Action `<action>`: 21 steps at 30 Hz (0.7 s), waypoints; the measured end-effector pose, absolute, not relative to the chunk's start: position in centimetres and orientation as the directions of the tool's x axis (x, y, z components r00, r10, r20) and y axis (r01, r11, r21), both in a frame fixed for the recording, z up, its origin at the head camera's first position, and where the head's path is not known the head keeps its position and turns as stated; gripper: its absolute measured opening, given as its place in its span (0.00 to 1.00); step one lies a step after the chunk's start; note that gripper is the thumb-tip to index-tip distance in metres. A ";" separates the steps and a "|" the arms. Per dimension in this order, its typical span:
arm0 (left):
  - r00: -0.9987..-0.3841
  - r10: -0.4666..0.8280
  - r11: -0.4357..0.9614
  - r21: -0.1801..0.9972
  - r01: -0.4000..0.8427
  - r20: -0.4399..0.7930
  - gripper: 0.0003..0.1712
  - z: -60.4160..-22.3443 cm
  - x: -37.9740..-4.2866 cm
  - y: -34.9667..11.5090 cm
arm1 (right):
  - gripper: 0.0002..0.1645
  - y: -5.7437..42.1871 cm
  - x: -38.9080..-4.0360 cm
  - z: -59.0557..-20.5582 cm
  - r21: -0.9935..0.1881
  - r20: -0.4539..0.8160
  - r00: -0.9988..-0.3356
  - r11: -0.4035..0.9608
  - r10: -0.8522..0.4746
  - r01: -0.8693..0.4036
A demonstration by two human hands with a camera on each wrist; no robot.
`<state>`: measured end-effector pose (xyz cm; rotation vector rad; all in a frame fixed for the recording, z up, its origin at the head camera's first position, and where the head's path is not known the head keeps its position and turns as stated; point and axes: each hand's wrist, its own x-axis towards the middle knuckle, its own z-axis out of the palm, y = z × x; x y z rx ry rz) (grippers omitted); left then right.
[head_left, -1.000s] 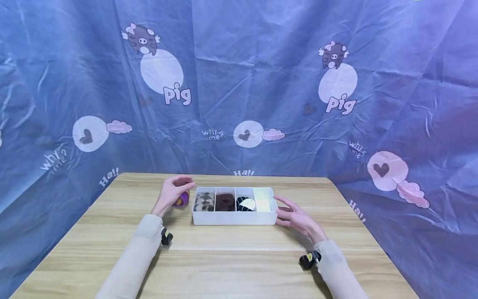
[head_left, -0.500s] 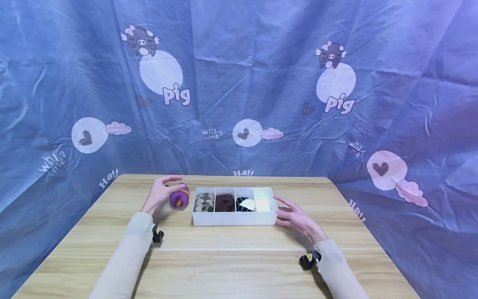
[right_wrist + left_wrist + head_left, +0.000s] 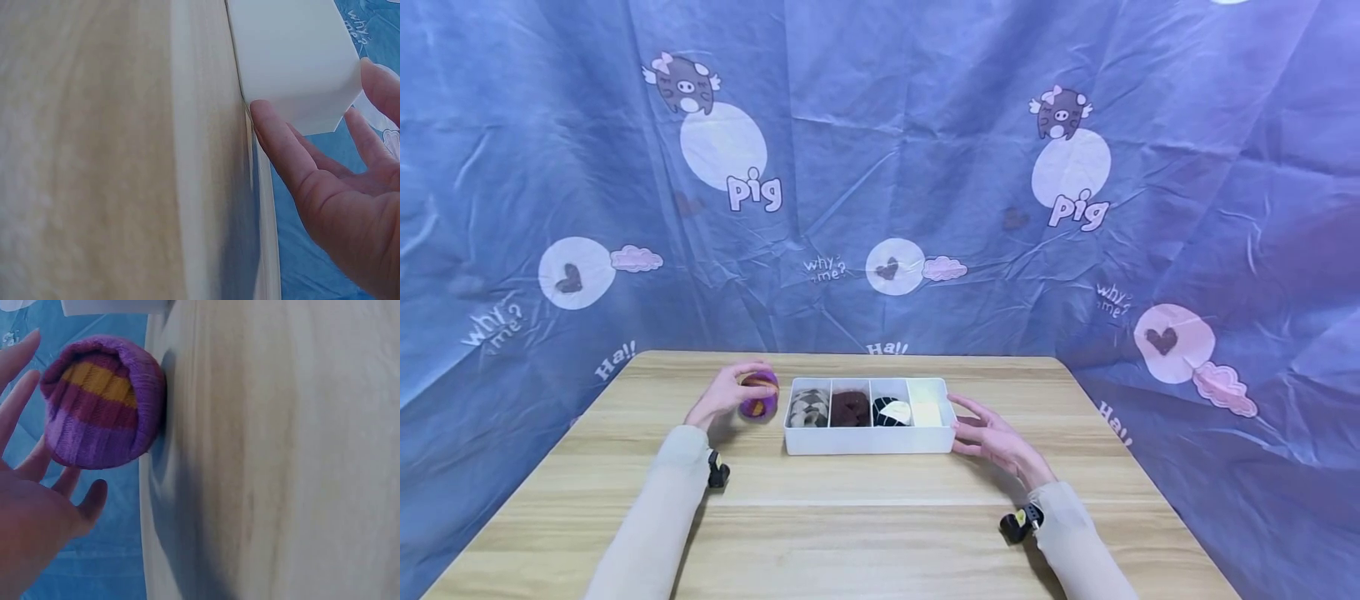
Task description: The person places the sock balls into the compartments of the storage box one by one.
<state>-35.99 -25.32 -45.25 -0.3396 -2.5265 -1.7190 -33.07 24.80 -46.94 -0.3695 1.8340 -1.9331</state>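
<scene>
A rolled-up sock (image 3: 100, 400), purple with maroon and orange stripes, sits on the table left of a white divided box (image 3: 871, 442). My left hand (image 3: 726, 394) is at the sock, its fingers reaching over it in the head view. In the left wrist view those fingers are spread loosely behind and below the sock; contact is unclear. My right hand (image 3: 1000, 442) rests its extended fingers against the box's right end. Inside the box lie a grey checked sock bundle (image 3: 809, 408), a dark brown one (image 3: 850, 409) and a black-and-white one (image 3: 891, 411). The rightmost compartment looks pale throughout.
The wooden table (image 3: 865, 533) runs back to a blue printed curtain (image 3: 850, 167), which hangs behind it and along both sides. Each wrist wears a small black camera (image 3: 718, 471).
My left hand first drew back leftward, uncovering the purple sock, then its fingers came over the sock again. The right hand has kept its place at the box.
</scene>
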 end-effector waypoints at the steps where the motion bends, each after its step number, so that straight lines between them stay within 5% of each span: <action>1: -0.973 0.150 0.348 0.912 0.217 0.175 0.32 -45.4 -36.1 -25.4 | 0.45 24.8 -33.1 -46.9 -0.991 -0.110 -0.864 -0.015 -0.492 0.135; 21: -0.977 0.171 0.383 0.906 0.182 0.125 0.32 -46.3 -36.0 -25.5 | 0.45 24.7 -32.8 -46.5 -0.991 -0.112 -0.865 -0.008 -0.490 0.133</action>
